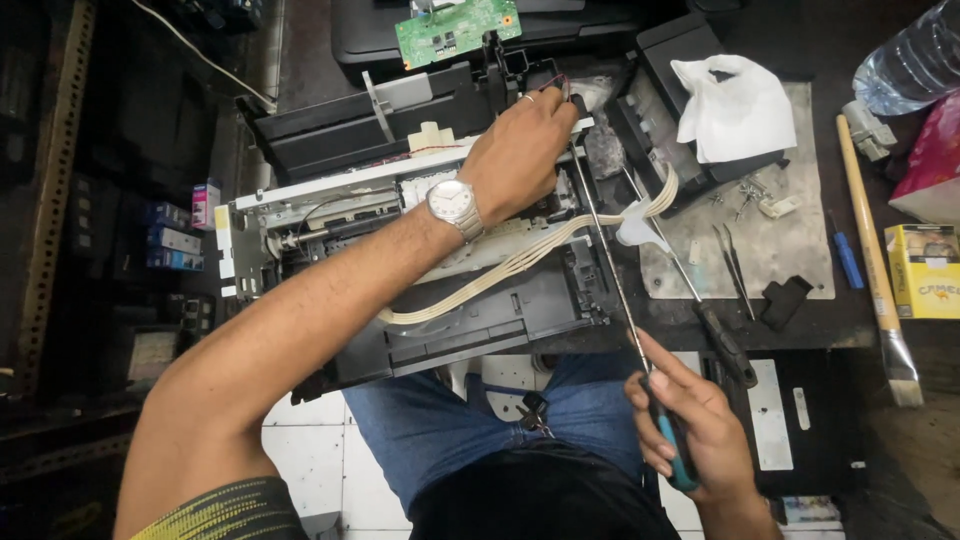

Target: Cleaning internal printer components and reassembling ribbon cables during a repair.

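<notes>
Fingers of the right hand curl tight round the teal handle of a long screwdriver, gripping it low over the lap. Shaft runs up and leftward, tip reaching the back right corner of the opened printer, right by the left hand. Left hand lies across the printer's top, fingers bunched and bent down at the red wire there; whether they pinch it, cannot tell. Ring on one finger, silver watch on the wrist. Printer sits on the bench edge, cover off, metal frame bare. Bundle of cream tubes loops from its middle out right to a black ink-tank unit, which carries a crumpled white tissue. Green circuit board lies beyond the printer. Right of the printer: grey mat with tweezers and loose screws, a second screwdriver with black handle, a small blue one, a brush with a wooden handle, a yellow box, a plastic bottle. Blue jeans and white floor tiles below.
</notes>
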